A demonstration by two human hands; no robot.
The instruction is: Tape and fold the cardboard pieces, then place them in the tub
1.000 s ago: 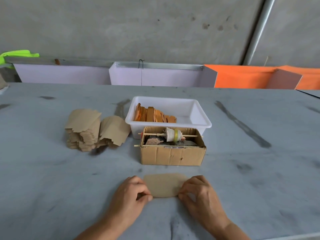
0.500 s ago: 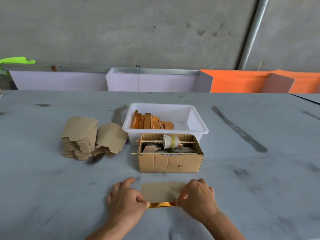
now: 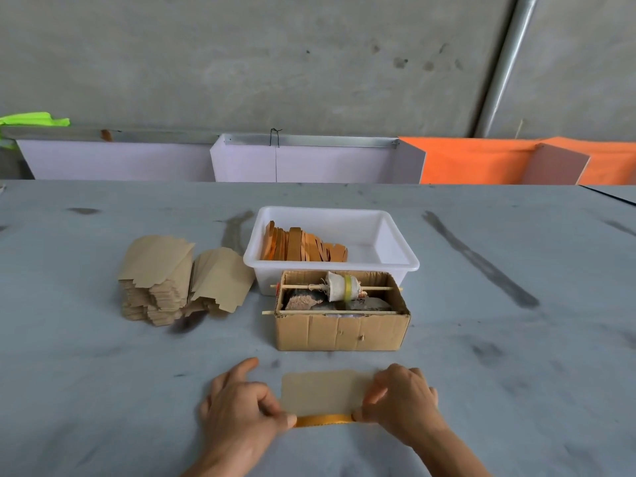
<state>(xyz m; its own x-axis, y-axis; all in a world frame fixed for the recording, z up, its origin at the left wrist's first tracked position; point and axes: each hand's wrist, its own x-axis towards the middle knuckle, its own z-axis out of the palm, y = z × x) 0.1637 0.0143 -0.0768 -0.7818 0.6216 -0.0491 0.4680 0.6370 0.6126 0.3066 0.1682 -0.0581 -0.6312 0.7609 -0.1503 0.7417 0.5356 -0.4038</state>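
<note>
The cardboard piece (image 3: 323, 390) lies flat on the surface (image 3: 103, 390) at six o'clock from the tub (image 3: 395, 263). Along its near edge runs a strip of tape (image 3: 325, 420). The left hand (image 3: 241, 407) and right hand (image 3: 401, 404) each pinch one end of it, grip closed on piece and tape. If either end lifts or pulls unevenly, the tape could wrinkle or stick askew, and the fold would likely come out crooked.

A flat tan cardboard piece (image 3: 323, 390) lies at 6 o'clock, yellow tape strip (image 3: 325, 420) along its near edge; white rectangular plastic tub (image 3: 395, 242) at 12 holds folded orange-taped pieces (image 3: 303, 246).
</note>
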